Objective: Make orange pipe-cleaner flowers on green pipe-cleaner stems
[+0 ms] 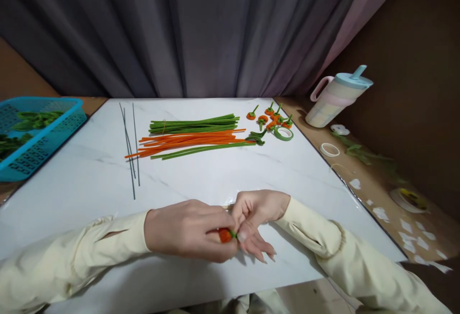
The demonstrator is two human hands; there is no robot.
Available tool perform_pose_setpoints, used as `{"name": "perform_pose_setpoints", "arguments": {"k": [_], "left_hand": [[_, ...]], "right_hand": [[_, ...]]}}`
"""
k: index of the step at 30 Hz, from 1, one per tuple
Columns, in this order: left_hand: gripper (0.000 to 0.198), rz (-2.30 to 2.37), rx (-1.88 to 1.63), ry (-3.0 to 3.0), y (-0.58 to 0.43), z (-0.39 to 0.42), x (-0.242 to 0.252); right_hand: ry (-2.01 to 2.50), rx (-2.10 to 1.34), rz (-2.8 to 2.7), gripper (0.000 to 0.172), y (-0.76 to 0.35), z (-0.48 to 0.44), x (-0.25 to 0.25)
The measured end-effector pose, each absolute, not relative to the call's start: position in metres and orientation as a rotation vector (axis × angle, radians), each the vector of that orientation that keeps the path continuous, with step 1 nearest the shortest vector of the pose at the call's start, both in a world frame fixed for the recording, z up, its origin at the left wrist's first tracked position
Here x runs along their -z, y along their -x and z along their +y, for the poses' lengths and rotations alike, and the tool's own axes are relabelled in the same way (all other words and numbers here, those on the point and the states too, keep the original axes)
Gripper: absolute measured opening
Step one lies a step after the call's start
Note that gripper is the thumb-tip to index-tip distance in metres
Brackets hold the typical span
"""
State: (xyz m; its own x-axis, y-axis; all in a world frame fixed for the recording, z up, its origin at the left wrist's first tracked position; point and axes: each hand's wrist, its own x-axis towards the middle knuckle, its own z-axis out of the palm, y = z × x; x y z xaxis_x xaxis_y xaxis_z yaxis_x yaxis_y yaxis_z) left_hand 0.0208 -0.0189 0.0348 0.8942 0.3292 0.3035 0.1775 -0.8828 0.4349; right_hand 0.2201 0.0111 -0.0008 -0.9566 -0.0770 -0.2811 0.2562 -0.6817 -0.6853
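Observation:
Over the near part of the table, my left hand [192, 230] is closed around a small orange chenille-stem piece [225, 235] with a green end. My right hand [257, 218] meets it from the right, its thumb and finger pinching at the green end while the other fingers extend. My fingers hide part of the piece. Farther back lie a bundle of green chenille stems [194, 124], orange chenille stems [190, 142] and a couple of loose green stems [208, 150]. Several small orange pieces with green stalks [275, 118] sit at the back right.
Beside those pieces rests a roll of green tape [283, 134]; short dark green pieces [256, 137] lie nearby. Thin wires [137, 149] are at left. A blue basket [53, 134] holds greenery. Along the right stand a tumbler [332, 98], a white tape roll [329, 150] and paper scraps [406, 226].

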Motion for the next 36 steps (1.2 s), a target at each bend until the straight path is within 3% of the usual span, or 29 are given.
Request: {"name": "perform_pose_setpoints", "arguments": {"k": [7, 12, 15, 21, 26, 28, 31, 36], "left_hand": [[0.017, 0.201, -0.532, -2.633, -0.026, -0.021, -0.032], [0.03, -0.012, -0.471, -2.73, -0.023, -0.014, -0.029], [0.027, 0.06, -0.462, -2.629, -0.019, -0.01, -0.024], [0.012, 0.478, -0.451, -2.018, -0.02, -0.004, -0.017], [0.015, 0.701, -0.478, -1.372, -0.022, 0.002, -0.015], [0.019, 0.682, -0.499, -1.261, -0.021, 0.005, -0.014], [0.023, 0.676, -0.484, -1.21, -0.018, 0.009, -0.013], [0.023, 0.669, -0.382, -1.35, -0.017, 0.014, -0.014]], "right_hand": [[-0.428, 2.589, 1.324, 0.013, -0.218, 0.007, -0.007], [-0.712, 2.426, 1.566, 0.002, -0.216, 0.0, -0.019], [-0.967, 2.21, 1.879, 0.012, -0.218, -0.008, -0.03], [-0.959, 1.055, 3.0, 0.018, -0.22, -0.023, -0.036], [-0.863, -0.085, 3.374, 0.024, -0.219, -0.029, -0.02], [-0.834, -0.391, 3.465, 0.024, -0.219, -0.028, -0.016], [-0.875, -0.256, 3.519, 0.027, -0.221, -0.023, -0.017], [-1.019, 0.72, 3.397, 0.024, -0.224, -0.014, -0.024]]}}
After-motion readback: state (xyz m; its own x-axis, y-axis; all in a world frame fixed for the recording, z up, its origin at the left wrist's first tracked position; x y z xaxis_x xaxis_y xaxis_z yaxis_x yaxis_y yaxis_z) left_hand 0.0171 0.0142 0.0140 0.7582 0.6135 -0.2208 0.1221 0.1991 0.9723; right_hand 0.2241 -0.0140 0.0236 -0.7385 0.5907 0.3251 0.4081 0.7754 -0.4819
